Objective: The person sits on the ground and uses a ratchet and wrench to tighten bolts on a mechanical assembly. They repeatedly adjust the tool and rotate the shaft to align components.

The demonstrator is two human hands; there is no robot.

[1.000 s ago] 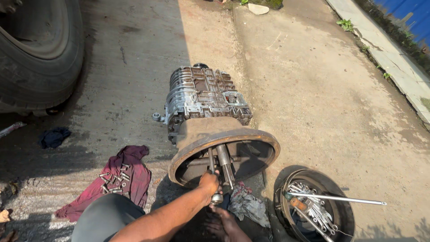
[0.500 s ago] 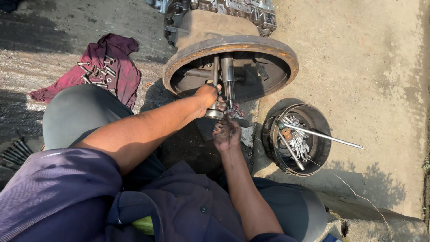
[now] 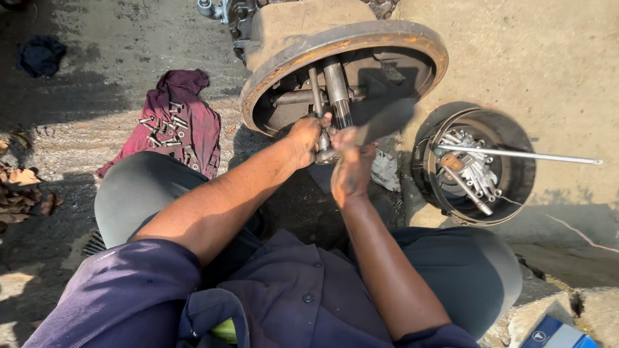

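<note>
Far left, a dark blue rag (image 3: 40,54) lies crumpled on the stained concrete ground (image 3: 548,77), and nearer in, dry brown leaves (image 3: 22,187) sit at the left edge. Next comes a maroon cloth (image 3: 187,106) spread flat, with a scatter of silvery bolts (image 3: 164,129) resting on it, just beyond the person's left knee (image 3: 138,190). In the middle, the left hand (image 3: 308,134) is closed around a small metal fitting (image 3: 324,149) at the near end of the shafts; the fingers wrap it, though exactly what they pinch cannot be told. Just to its right, the right hand (image 3: 351,169) is curled in a loose fist against the same spot, thumb up, touching the fitting from the near side. Both hands work at the mouth of the rusty bell housing (image 3: 342,38), a wide round rim, orange with rust along its edge and dark and greasy inside. Two steel shafts (image 3: 336,90) run from its depth out toward the hands, the right one thicker and splined. A grey rag (image 3: 385,171) lies under the right hand. Further right, a black round drum (image 3: 509,187) on the ground holds sockets and wrenches (image 3: 474,171), and a long thin steel rod (image 3: 522,154) lies across its rim, pointing right.
</note>
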